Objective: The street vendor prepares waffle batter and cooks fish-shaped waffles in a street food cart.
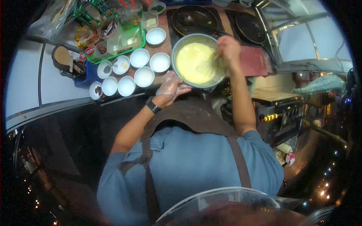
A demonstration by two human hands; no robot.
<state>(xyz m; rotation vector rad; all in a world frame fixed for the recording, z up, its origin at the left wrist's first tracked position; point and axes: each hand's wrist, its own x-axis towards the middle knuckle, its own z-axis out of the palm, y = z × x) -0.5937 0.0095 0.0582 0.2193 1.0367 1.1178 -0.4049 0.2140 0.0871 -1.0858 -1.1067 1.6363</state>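
A round metal bowl (174, 60) holds pale yellow batter (195, 62). My left hand (171, 87), in a clear plastic glove, grips the bowl's rim at its lower left. At the bowl's right side, my right hand (229, 50) is closed around the handle of a whisk (217, 63), whose wires are blurred in the batter. Several small white bowls (159, 62) stand left of the metal bowl; one (96, 90) holds dark red bits, and others hold small amounts of powder or paste.
Behind the metal bowl lies a dark frying pan (195, 19), with a second pan (250, 27) to its right. A green tray (143, 38) of containers and a blue plastic basket (92, 72) stand at the left. A red board (253, 60) lies right of my right forearm.
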